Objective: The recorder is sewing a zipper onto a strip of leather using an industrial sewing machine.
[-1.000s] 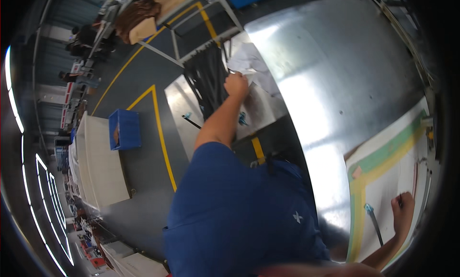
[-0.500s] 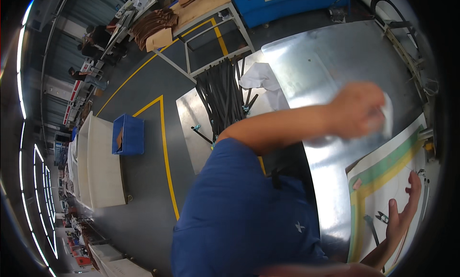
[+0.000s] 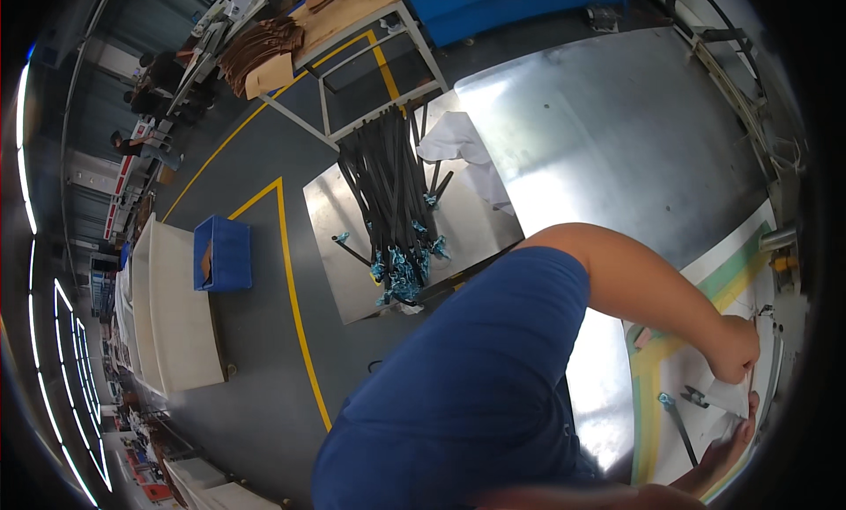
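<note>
My left hand [image 3: 733, 348] is closed on a white cloth [image 3: 728, 396] at the right side, over a white board with green and yellow borders [image 3: 648, 395]. The bare left forearm reaches across from a blue sleeve. Just below it, my right hand [image 3: 733, 441] lies near the picture's rim with its fingertips by the cloth. Its fingers are too hidden to show whether they grip anything. A pair of small dark snips [image 3: 696, 396] rests on the board beside the cloth. Nearby lies a black strap [image 3: 682, 432] with a light-blue wrapped end.
A low metal table [image 3: 330, 210] bears a bundle of black straps [image 3: 383, 184] with light-blue wrapped ends and a white cloth heap [image 3: 458, 144]. Beyond the metal worktop [image 3: 608, 131] stands a blue machine [image 3: 520, 7]. A blue bin [image 3: 231, 254] sits beside a cream cart [image 3: 181, 307].
My left hand has swung down and right from above the metal worktop to the bordered board, bringing the white thing along. My right hand, open before, now sits lower, its fingers partly hidden.
</note>
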`<state>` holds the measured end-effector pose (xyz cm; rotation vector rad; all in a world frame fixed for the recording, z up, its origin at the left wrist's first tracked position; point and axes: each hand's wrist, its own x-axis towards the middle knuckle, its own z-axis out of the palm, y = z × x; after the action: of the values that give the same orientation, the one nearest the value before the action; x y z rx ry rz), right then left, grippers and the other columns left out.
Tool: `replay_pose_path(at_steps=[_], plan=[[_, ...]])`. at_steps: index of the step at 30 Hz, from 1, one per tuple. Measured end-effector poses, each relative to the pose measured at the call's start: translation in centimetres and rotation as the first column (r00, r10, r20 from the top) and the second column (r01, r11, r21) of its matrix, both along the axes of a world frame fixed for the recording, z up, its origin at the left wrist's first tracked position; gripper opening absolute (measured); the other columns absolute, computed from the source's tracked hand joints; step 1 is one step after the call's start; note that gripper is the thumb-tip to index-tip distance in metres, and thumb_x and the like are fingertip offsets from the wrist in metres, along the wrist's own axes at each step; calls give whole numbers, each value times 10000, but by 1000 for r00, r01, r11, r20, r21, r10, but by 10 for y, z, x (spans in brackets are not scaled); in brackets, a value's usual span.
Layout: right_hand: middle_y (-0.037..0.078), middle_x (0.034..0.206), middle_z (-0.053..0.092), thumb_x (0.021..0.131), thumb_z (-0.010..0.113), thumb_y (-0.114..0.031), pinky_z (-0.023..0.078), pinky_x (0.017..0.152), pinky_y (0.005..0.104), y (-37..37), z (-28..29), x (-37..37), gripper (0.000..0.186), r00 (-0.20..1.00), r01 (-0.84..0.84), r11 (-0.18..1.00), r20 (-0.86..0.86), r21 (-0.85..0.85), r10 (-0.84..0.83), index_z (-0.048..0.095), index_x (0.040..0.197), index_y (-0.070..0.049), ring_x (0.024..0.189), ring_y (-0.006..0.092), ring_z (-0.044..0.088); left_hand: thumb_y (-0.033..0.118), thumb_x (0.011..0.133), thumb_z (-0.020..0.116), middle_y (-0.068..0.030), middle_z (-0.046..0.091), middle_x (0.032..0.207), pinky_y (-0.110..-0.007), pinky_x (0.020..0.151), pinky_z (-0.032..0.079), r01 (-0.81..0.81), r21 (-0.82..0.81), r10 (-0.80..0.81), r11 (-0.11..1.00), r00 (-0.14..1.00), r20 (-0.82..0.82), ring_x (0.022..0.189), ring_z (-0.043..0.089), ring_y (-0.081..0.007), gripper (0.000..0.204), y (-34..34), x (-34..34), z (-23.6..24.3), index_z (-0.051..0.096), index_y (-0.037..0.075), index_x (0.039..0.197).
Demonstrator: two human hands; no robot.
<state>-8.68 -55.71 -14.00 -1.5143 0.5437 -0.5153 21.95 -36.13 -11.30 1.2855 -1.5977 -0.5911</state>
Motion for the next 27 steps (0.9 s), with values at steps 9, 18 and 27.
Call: replay_pose_path(at_steps=[9, 18, 27], plan=[[182, 1303, 691, 1002, 606, -230, 456, 1097, 397, 47, 48, -36, 376, 886, 428, 902, 171, 56, -431, 686, 1249, 41, 1227, 270, 636, 305, 757, 769, -129, 629, 859, -500, 806, 452, 142, -212, -50, 967, 920, 389, 880, 596, -336, 261, -2, -5, -57, 662, 70, 801], [84, 940, 708, 910, 780, -290, 500, 791, 337, 24, 45, 65, 347, 780, 309, 554, -127, -773, -613, 721, 1020, 34, 882, 189, 636, 203, 816, 777, -88, 639, 1020, -437, 965, 436, 261, -181, -149, 948, 869, 473, 1048, 602, -278, 184, 13, -3, -31, 699, 63, 907], [88, 897, 684, 939, 744, -293, 487, 662, 306, 6, 36, 162, 354, 820, 113, 702, -334, -703, -465, 714, 1009, 53, 739, 149, 599, 194, 811, 770, -71, 622, 972, -427, 946, 432, 184, -146, -92, 972, 872, 481, 1007, 595, -265, 166, 3, 0, -33, 687, 69, 881]])
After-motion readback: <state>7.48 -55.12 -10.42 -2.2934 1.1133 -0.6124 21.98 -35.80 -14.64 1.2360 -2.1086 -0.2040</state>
